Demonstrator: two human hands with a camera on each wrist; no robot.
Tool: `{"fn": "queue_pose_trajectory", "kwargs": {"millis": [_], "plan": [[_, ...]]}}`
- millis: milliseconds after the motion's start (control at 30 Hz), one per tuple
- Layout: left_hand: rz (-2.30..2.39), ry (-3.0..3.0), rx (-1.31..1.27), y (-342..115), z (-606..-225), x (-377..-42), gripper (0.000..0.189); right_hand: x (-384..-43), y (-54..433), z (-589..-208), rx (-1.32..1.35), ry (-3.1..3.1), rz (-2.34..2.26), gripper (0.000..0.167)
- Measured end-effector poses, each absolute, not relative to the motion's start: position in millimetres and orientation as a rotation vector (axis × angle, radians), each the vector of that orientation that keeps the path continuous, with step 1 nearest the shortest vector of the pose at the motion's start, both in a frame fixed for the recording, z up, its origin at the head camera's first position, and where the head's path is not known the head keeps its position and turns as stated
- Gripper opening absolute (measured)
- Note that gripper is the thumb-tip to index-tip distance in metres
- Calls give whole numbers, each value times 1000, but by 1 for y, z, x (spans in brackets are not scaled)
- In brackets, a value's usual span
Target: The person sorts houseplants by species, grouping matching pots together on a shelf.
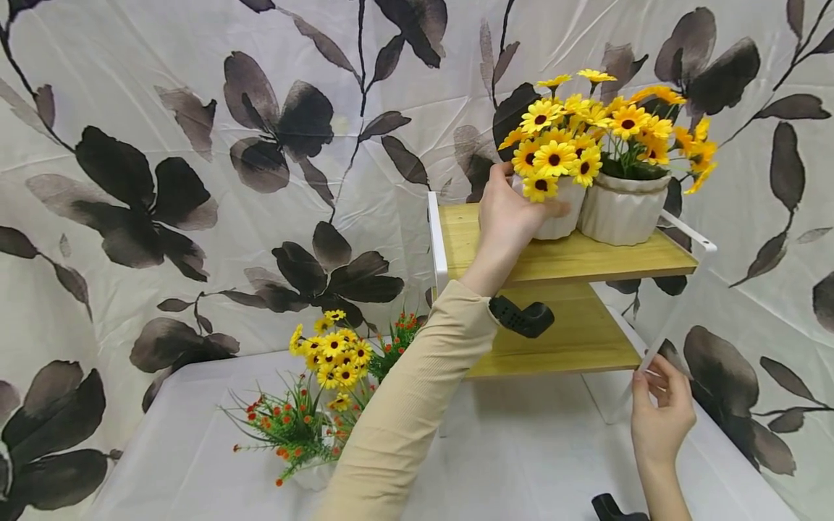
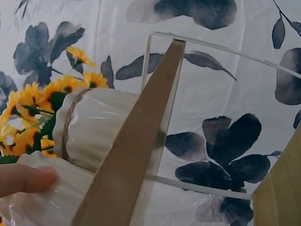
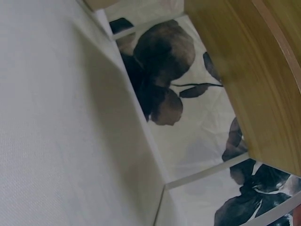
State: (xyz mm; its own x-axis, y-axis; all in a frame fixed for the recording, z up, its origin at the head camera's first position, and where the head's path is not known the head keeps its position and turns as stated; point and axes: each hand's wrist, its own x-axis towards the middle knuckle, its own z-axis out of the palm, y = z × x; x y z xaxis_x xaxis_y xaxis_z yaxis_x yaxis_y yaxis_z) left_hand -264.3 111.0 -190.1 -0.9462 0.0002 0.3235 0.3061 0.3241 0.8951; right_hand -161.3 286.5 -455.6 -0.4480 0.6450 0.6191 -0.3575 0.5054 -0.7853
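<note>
My left hand point(image 1: 511, 213) holds a white ceramic flowerpot point(image 1: 562, 217) with yellow daisy-like flowers point(image 1: 555, 155), fingers behind it and thumb across its front. In the left wrist view the thumb point(image 2: 35, 181) lies against the pot's white side. A second white pot point(image 1: 622, 210) of yellow flowers stands right beside it on the upper board point(image 1: 606, 262) of a two-tier shelf. Lower down, my right hand point(image 1: 664, 412) pinches the shelf's white right-hand upright point(image 1: 666, 325) between thumb and fingers, near the lower board point(image 1: 554, 354).
On the white-covered table point(image 1: 189, 434), left of the shelf, stand yellow flowers point(image 1: 335, 354) and red-flowered plants point(image 1: 287, 423), partly hidden by my left sleeve point(image 1: 417, 391). A cloth point(image 1: 365, 166) with dark floral print hangs behind. The lower shelf board bears nothing visible.
</note>
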Motion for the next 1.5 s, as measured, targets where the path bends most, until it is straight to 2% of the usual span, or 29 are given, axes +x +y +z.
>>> {"fn": "queue_pose_trajectory", "kwargs": {"millis": [467,933,1167,1500], "plan": [[-1663,-2357,-141,123,-187,-275,83,-160,285,-453,-253,-1683,1172,32],[-1865,-2296,-121,123,-189,-276,87,-161,284,-453,-255,-1684,1165,32],[-1655,-2440,20,127,-187,-275,91,-160,283,-452,-261,-1695,1167,32],[-1713,-2454,-81,123,-190,-268,98,-161,286,-455,-263,-1677,1177,32]]}}
